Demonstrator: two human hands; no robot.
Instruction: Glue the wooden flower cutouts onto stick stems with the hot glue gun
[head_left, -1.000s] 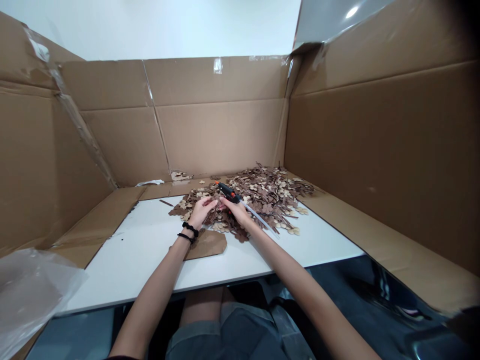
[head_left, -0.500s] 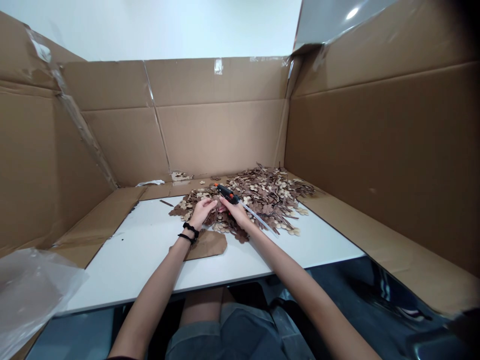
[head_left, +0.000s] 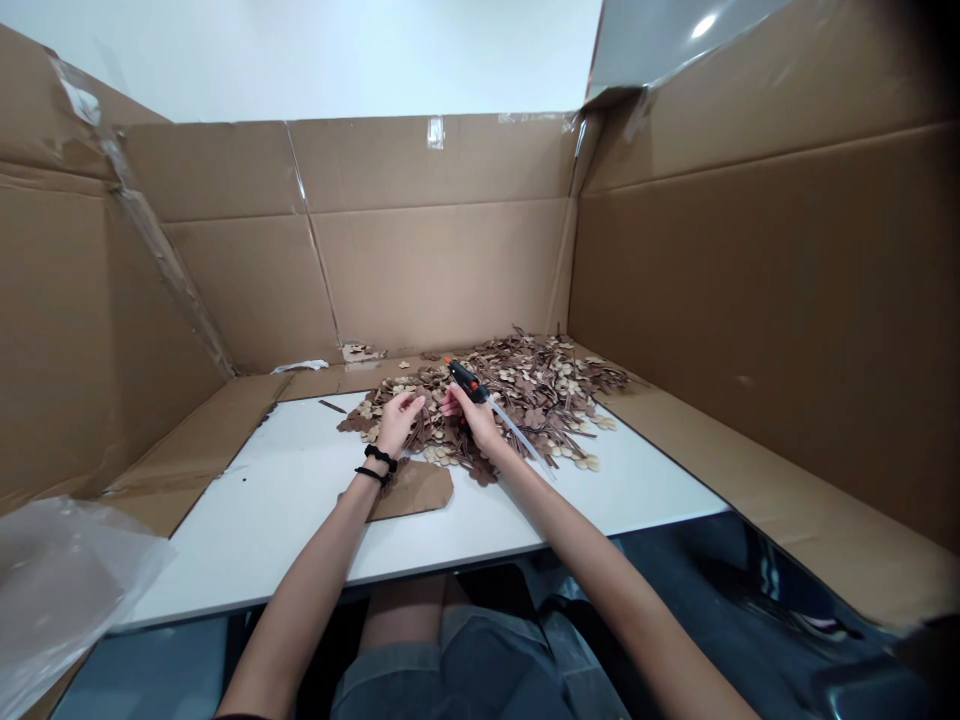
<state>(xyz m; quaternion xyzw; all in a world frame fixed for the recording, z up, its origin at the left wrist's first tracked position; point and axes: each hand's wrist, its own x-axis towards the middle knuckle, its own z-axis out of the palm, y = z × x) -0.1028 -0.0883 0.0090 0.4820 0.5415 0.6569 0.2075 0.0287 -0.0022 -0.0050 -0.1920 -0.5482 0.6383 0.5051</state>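
While three cardboard walls [head_left: 439, 270] enclose one white tabletop [head_left: 285, 500], one heap of flower-shaped cutouts and thin strips [head_left: 525, 385], too many to count, covers its far part. One cardboard scrap [head_left: 420, 489] lies flat, nearer the person. Two hands, apart: right hand [head_left: 474, 415] curls round one hot glue gun [head_left: 469, 382] above the heap; left hand [head_left: 400, 418] bends thumb toward fingers, any pinched piece unclear. Gun's long axis slants, nozzle away and leftward; one translucent glue stick [head_left: 519, 436] trails near-right. Two black wristbands [head_left: 377, 465], left wrist.
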